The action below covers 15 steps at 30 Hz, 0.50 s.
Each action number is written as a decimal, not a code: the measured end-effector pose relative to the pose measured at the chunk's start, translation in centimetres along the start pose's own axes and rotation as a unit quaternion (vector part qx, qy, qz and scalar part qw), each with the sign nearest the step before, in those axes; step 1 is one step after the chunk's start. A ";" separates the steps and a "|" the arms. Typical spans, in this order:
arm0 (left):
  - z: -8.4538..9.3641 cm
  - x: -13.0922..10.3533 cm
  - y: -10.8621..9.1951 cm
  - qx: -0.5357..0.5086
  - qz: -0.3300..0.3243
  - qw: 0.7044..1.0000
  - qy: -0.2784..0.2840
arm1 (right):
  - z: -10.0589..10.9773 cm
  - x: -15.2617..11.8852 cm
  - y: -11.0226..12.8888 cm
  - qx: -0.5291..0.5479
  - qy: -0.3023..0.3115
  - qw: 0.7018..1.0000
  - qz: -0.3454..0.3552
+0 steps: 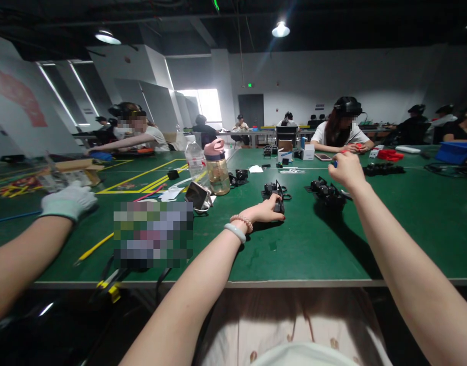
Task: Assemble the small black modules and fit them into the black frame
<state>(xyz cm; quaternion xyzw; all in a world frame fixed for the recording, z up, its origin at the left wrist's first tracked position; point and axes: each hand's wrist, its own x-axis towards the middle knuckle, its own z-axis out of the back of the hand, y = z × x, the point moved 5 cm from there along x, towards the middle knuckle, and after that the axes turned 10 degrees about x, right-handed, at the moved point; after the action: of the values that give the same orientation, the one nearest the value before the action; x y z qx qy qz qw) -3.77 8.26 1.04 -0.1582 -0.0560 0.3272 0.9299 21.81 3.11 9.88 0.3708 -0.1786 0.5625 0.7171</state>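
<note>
My left hand (263, 209), with a pale bangle and a beaded bracelet at the wrist, rests on the table with thumb and fingers closed around a black mechanical part (273, 189). A black ring-shaped loop (287, 196) sticks out at that part's right side. Above the table to the right, my right hand (348, 172) is raised with curled fingers. A bit of dark blue shows at its fingertips, too small to name. Just below and left of this hand lies another black jointed assembly (327, 193), apart from the left hand's part.
A water bottle (195, 160) and a pink-lidded drinking bottle (217, 170) stand left of centre. Another person's gloved hand (68, 201) reaches in at left. Across the green table (294, 254) sits a person (340, 124) near red parts (389, 154). A blue bin (457, 152) is at far right.
</note>
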 end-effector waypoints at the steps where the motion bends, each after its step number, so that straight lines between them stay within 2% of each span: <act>1: 0.0 0.0 0.0 0.000 -0.002 1.000 0.001 | 0.0 -0.1 -1.9 -0.027 -0.003 0.999 -0.044; 5: -0.1 0.0 0.0 -0.003 -0.008 1.000 0.009 | -1.0 -2.9 -9.1 -0.105 -0.017 0.976 -0.189; 8: 0.0 0.0 -0.2 0.001 -0.017 1.000 0.003 | -3.5 -5.2 -13.6 -0.090 0.109 0.948 -0.286; 11: 0.0 0.0 -0.2 0.004 -0.018 1.000 0.003 | -4.8 -5.9 -15.5 -0.084 0.159 0.930 -0.321; 13: -0.1 0.1 -0.2 0.004 -0.014 1.000 0.006 | -5.1 -5.9 -15.8 -0.084 0.176 0.922 -0.334; 15: -0.1 0.1 -0.2 0.000 -0.011 1.000 0.005 | -5.1 -5.7 -15.4 -0.070 0.171 0.929 -0.322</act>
<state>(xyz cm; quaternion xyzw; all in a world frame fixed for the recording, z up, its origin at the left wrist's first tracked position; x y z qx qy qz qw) -3.57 8.16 1.00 -0.1595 -0.0533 0.3158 0.9338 33.73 1.57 -2.46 0.2555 0.0369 0.3423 0.9034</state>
